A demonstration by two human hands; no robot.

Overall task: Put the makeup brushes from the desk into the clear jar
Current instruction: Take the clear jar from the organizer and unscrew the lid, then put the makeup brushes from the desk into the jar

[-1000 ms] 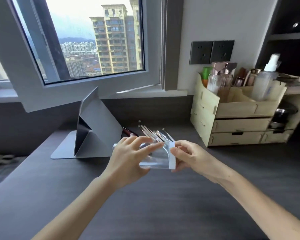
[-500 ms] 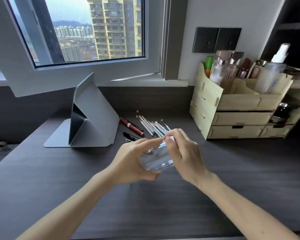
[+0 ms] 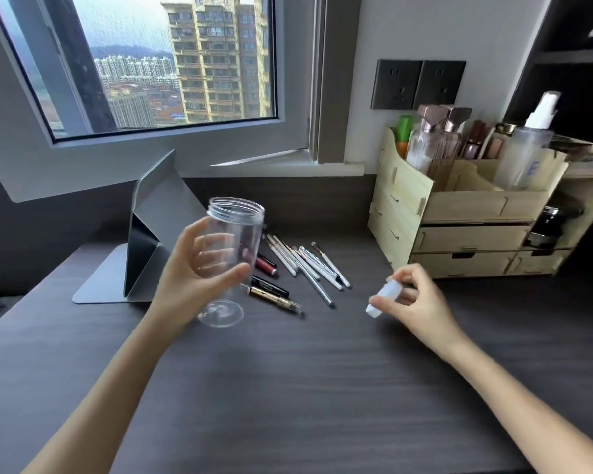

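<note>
My left hand (image 3: pixel 189 282) grips the clear jar (image 3: pixel 231 248) around its middle and holds it above the desk, nearly upright and tilted a little, its threaded mouth open and nothing inside. My right hand (image 3: pixel 415 299) pinches the jar's white lid (image 3: pixel 382 299) just above the desk, to the right of the jar. Several makeup brushes (image 3: pixel 305 261) with white and silver handles lie fanned on the desk behind the jar and between my hands.
Dark and gold makeup tubes (image 3: pixel 271 290) lie beside the brushes. A grey folded tablet stand (image 3: pixel 151 241) sits at the back left. A wooden organiser (image 3: pixel 459 206) with bottles and drawers stands at the back right. The dark desk (image 3: pixel 288 388) reaches toward me.
The lid came off the jar. My right hand carried it away to the right, and my left hand raised the jar and turned it mouth up.
</note>
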